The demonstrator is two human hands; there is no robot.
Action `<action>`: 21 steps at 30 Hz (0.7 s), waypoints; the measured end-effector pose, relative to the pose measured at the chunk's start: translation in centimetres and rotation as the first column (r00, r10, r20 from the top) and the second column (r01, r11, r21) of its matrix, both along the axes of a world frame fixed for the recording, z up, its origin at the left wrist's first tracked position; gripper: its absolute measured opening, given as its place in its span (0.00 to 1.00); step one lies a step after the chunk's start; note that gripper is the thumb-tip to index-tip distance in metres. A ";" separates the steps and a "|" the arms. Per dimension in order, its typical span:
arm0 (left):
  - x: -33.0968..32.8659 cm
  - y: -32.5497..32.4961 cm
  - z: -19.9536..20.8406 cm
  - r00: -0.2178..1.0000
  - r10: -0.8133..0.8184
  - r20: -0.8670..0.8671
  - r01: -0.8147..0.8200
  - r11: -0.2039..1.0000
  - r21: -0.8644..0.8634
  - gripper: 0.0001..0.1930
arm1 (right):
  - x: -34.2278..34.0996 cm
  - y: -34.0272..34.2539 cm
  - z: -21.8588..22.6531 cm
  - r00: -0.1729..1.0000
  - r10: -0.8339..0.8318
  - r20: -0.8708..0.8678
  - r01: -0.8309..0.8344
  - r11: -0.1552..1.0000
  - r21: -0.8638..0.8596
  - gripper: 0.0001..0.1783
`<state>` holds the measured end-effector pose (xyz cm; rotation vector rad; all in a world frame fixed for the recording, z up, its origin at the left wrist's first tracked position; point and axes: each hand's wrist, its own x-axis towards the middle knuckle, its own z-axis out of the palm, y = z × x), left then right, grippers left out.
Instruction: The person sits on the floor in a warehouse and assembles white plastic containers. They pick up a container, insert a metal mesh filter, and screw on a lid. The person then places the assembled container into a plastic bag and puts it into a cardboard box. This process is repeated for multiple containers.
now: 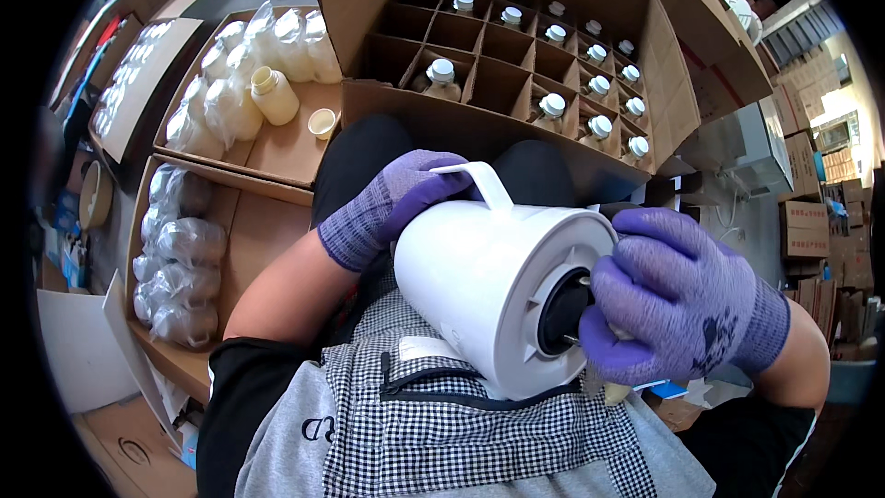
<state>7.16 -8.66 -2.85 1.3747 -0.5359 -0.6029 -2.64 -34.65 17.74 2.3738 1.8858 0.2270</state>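
Observation:
A white jug with a loop handle lies on its side across my lap, against a checked apron. Its base faces right, with a black round centre set inside a white rim. My left hand, in a purple glove, is closed around the jug's far left end beside the handle. At the base, my right hand, also gloved in purple, has its fingers curled by the black centre. A thin metal bit shows near those fingertips; what they hold is mostly hidden.
Ahead stands a divided carton of white-capped bottles. At the left, one open box holds cream bottles, several in plastic, and a small cup. Another box nearer me holds bagged, rounded pieces. Stacked cartons stand far right.

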 end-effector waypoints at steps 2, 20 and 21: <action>-0.3 0.3 1.1 0.988 0.149 0.036 -0.151 0.987 0.054 0.19 | 0.2 -0.7 0.0 0.996 -0.037 -0.079 0.036 0.999 -0.013 0.18; -1.7 0.5 2.2 0.956 0.283 -0.079 -0.291 0.951 -0.102 0.19 | -0.4 -1.7 -2.5 0.990 -0.131 0.059 0.120 0.980 0.158 0.19; -1.6 0.3 2.3 0.958 0.272 -0.093 -0.279 0.958 -0.069 0.19 | -0.4 -1.5 -2.2 0.992 -0.113 0.051 0.105 0.985 0.139 0.18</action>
